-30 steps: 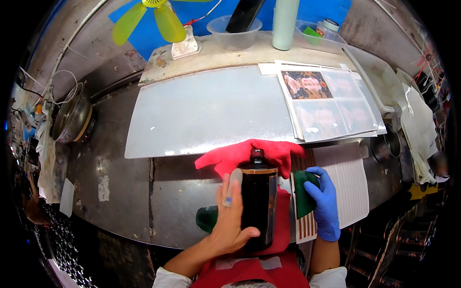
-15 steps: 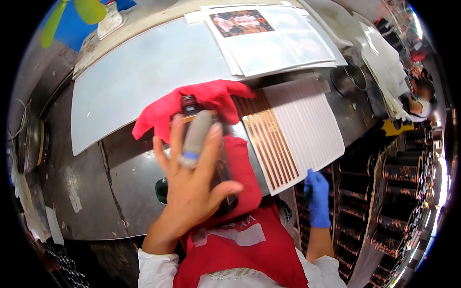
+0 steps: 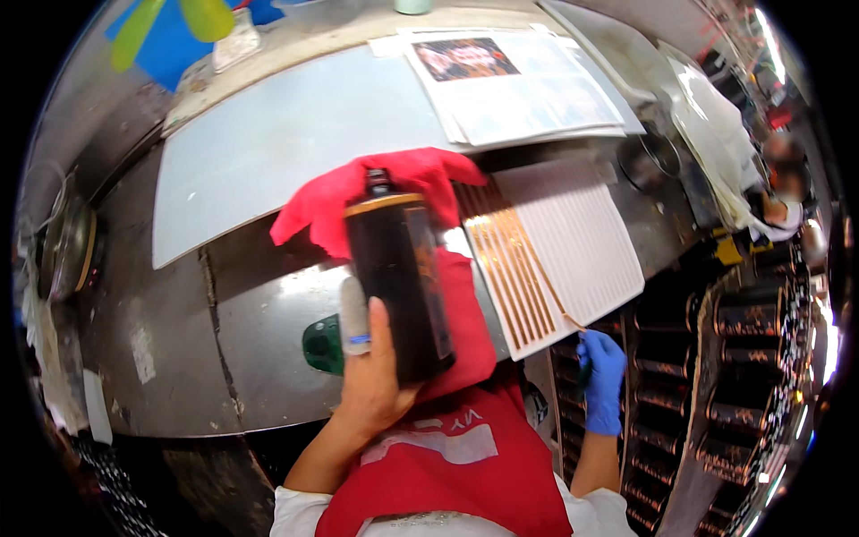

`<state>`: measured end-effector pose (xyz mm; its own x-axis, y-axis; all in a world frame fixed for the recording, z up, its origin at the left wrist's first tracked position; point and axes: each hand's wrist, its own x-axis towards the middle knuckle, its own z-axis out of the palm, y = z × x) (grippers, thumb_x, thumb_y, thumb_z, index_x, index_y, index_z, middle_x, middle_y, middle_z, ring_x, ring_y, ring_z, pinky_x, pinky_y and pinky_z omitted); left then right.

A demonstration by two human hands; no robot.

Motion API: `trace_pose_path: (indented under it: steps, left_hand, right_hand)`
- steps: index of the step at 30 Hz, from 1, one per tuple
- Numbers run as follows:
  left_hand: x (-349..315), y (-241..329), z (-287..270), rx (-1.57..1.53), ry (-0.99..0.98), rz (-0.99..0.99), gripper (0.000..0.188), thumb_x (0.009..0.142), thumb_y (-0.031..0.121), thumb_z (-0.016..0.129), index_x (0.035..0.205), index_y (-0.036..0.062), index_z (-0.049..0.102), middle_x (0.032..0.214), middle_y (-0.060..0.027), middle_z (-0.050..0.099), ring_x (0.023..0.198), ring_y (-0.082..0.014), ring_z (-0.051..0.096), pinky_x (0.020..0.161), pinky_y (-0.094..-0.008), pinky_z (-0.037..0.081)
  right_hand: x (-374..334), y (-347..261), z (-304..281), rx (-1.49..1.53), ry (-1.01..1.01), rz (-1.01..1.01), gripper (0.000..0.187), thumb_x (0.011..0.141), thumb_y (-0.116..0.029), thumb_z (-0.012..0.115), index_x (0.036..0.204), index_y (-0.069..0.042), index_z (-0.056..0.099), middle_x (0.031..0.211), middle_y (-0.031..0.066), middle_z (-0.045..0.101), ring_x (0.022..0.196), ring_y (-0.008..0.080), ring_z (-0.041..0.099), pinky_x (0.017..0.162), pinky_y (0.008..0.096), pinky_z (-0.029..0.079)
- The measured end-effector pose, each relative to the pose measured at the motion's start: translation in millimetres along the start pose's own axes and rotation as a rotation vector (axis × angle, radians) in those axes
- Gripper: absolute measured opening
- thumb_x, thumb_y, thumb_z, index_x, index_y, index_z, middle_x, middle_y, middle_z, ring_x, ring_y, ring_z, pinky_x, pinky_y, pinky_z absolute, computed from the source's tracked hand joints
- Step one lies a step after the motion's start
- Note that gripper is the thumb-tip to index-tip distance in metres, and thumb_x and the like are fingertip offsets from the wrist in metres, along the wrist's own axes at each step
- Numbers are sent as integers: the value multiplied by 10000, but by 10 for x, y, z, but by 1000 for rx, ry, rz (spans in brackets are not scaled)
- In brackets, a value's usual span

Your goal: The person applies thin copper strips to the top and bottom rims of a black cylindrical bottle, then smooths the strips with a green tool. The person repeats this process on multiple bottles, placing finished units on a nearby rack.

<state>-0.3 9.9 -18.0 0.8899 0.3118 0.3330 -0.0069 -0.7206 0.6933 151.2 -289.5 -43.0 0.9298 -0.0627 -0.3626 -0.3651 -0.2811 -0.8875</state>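
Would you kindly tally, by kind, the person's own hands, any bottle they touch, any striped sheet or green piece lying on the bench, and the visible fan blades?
Left hand and gloved right hand: 2
Black bottle at the left hand: 1
Striped sheet: 1
Green piece on the bench: 1
Yellow-green fan blades: 2
Total: 7

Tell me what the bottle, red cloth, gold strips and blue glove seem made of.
Bottle: glass or hard plastic, unclear which; glossy at the neck. Red cloth: soft matte fabric, judging by its drooping folds. Gold strips: probably metallic film or tape, as they shine and one bends at its loose end. Blue glove: likely thin, matte rubber, since it fits tightly.
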Motion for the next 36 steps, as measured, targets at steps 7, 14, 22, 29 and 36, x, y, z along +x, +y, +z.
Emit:
trace_pose_path:
  steps: [7,14,22,29,36]
  left_hand:
    - [-71,-66,43,-170,-22,-39,1040,740,72,722,1391,-93,-71,1151,-229,558,1012,-380,584,864,-414,451]
    - [107,224,-254,-71,59,78,1013,765,393,701,1403,-89,81,1368,-341,286,1277,-453,305,1049,-427,257]
    - [835,794,-641,-875,-284,129,144,815,169,665,872,40,634,731,-10,589,671,-104,520,619,-252,379]
    - [186,482,-957,-554,-101,-357,72,792,109,686,772,50,650,667,-16,582,628,-103,515,570,-244,382]
    - [-319,389,-514,-439,206,-511,54,740,60,734,746,51,681,650,17,577,569,-52,444,519,-202,343]
  right_hand:
    - [-69,-913,189,-62,-137,-318,72,850,-72,616,829,-3,623,653,18,577,524,39,477,475,165,350]
    - [-484,-1805,562,-489,-545,-524,58,779,-40,665,778,-14,613,633,-9,583,537,30,499,496,188,400]
    - [-740,-2405,629,-268,-907,-686,68,663,-19,667,693,2,610,594,36,594,485,64,502,450,199,352]
    - [-132,-1804,422,-12,-697,-314,106,721,-57,646,727,-1,556,573,47,549,451,71,497,409,173,349]
    - [268,-1116,299,-69,-628,-125,105,783,-91,617,744,-24,546,595,32,533,478,63,484,405,166,334]
